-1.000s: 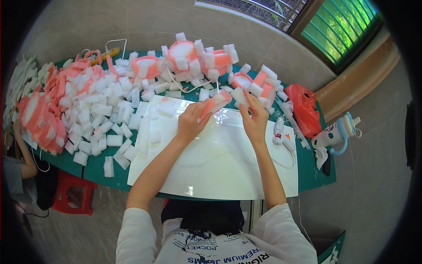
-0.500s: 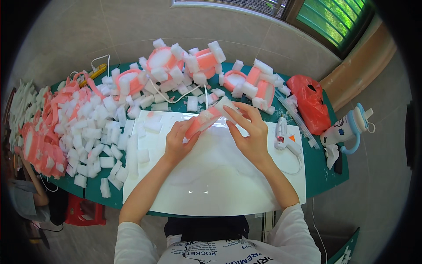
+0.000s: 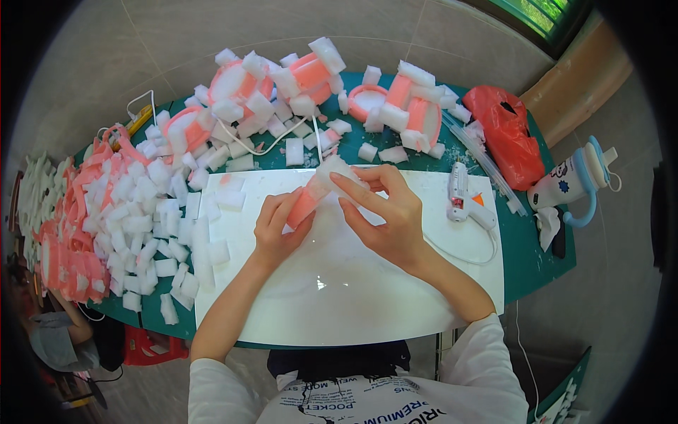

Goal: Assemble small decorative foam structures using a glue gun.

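Observation:
My left hand [image 3: 277, 227] grips a pink foam piece [image 3: 303, 208] between thumb and fingers, over the far part of a white board [image 3: 339, 297]. At the upper end of this piece is a white foam block [image 3: 335, 170]. My right hand [image 3: 390, 218] has its fingertips closed on that block; its thumb is bent beneath. To the right of my right hand, a white glue gun [image 3: 459, 192] with an orange trigger lies on the board. Part of the pink piece is hidden by my fingers.
White foam blocks [image 3: 138, 225] and pink foam pieces [image 3: 67, 261] pile up at left. Pink rings with blocks [image 3: 233, 83] stand along the back. On the right are clear glue sticks [image 3: 487, 159], a red plastic bag [image 3: 503, 145] and a tumbler [image 3: 561, 185]. Another person's arm [image 3: 76, 324] shows at far left.
The pink piece with its white block has tilted more upright and shifted slightly left. Both hands still hold it. The whole view has shifted a little.

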{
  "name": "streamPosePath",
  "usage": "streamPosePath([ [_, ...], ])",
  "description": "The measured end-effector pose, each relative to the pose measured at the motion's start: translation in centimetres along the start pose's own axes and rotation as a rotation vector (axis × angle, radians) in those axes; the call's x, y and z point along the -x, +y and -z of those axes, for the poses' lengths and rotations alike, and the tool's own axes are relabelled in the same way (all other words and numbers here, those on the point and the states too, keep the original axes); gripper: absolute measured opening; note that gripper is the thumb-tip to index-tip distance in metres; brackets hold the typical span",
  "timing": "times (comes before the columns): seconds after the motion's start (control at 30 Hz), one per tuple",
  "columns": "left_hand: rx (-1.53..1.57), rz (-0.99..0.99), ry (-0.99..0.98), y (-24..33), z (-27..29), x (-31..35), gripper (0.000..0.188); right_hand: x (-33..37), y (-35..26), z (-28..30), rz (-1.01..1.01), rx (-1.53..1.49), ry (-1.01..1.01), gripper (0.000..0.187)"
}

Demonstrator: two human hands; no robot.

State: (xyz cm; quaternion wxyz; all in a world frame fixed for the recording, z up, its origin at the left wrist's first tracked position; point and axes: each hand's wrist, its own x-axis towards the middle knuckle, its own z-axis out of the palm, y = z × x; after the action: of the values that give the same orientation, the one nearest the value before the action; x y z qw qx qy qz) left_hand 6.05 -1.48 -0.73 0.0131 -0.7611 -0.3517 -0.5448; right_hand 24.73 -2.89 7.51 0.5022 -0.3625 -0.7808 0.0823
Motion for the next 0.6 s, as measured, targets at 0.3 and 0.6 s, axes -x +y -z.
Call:
streamPosePath([
  [0.3, 0.041, -0.008, 0.029, 0.33, -0.04, -0.37, 0.053, 0.06, 0.27, -0.26, 0.036, 0.024, -0.069, 0.041],
  [0.6, 0.068, -0.007, -0.023, -0.07, -0.12, -0.55, 0.057, -0.28, 0.72, 0.13, 0.018, -0.049, -0.108, 0.04],
])
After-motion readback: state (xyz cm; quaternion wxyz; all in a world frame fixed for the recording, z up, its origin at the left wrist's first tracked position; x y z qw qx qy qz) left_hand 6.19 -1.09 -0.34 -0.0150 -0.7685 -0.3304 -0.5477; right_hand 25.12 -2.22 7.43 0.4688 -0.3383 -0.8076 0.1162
